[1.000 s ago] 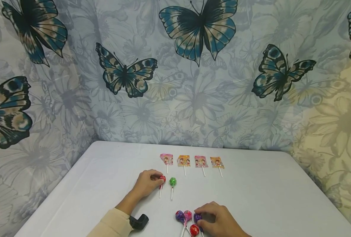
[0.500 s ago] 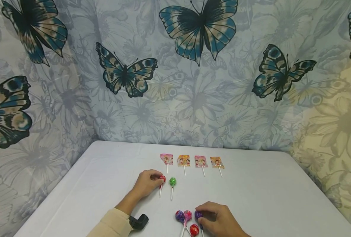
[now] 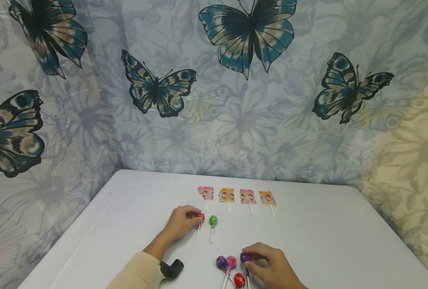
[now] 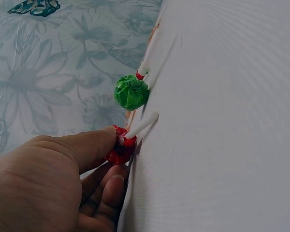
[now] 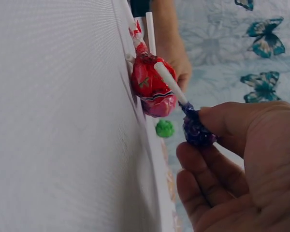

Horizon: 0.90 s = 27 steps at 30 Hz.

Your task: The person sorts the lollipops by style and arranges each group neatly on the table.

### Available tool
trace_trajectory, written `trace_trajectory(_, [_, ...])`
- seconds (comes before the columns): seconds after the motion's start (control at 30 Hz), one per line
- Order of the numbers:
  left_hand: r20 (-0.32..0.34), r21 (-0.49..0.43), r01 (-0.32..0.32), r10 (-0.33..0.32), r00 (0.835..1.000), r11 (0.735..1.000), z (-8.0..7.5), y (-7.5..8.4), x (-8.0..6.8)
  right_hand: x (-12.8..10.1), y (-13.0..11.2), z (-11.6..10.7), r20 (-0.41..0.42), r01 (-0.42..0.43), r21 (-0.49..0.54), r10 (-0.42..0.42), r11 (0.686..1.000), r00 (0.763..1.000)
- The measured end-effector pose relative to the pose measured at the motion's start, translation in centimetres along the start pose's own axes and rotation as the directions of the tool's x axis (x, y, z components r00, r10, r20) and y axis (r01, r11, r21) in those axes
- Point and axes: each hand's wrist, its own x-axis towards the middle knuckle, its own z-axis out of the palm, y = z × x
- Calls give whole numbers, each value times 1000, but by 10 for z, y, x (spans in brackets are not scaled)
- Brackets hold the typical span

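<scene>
My left hand (image 3: pixel 181 221) pinches the head of a red lollipop (image 3: pixel 200 217) lying on the white table (image 3: pixel 127 224); the left wrist view shows thumb and finger on that red lollipop (image 4: pixel 120 147). A green lollipop (image 3: pixel 212 220) lies just right of it, also seen as the green lollipop (image 4: pixel 131 92). My right hand (image 3: pixel 268 267) pinches a purple lollipop (image 3: pixel 244 257) at the near edge; in the right wrist view the purple lollipop (image 5: pixel 198 130) sits between thumb and fingers, lifted slightly.
Near my right hand lie a purple lollipop (image 3: pixel 221 263), a pink one (image 3: pixel 231 262) and a red one (image 3: pixel 239 279). A row of flat wrapped lollipops (image 3: pixel 235 196) lies further back. Butterfly-print cloth (image 3: pixel 214 100) hangs behind the table. A black wrist mount (image 3: pixel 172 269) sits on my left arm.
My right hand has lifted the purple lollipop a little, away from the cluster. The left hand stays on the red lollipop. The view shifted slightly.
</scene>
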Motion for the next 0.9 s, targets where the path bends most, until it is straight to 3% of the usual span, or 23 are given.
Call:
trace_trajectory(0.1, [4,-12,0,0,1000,1000,0,1,1,1,-2,0,-15,2,9,-2,1000,1000])
trace_trajectory(0.33, [-3,-24,0,0,1000,1000,0,1,1,7,-9,-3,-75,100,65,-95,993,993])
trace_trajectory(0.57, [8,-32,15,-15,1000,999,1,-1,-1,14,-16,-5,-126,69,26,-65,997,990])
trace_trajectory(0.9, [6,-29,-3,3,1000,1000,1,-1,-1,42,-17,-7,-206,119,-23,-121,993,971])
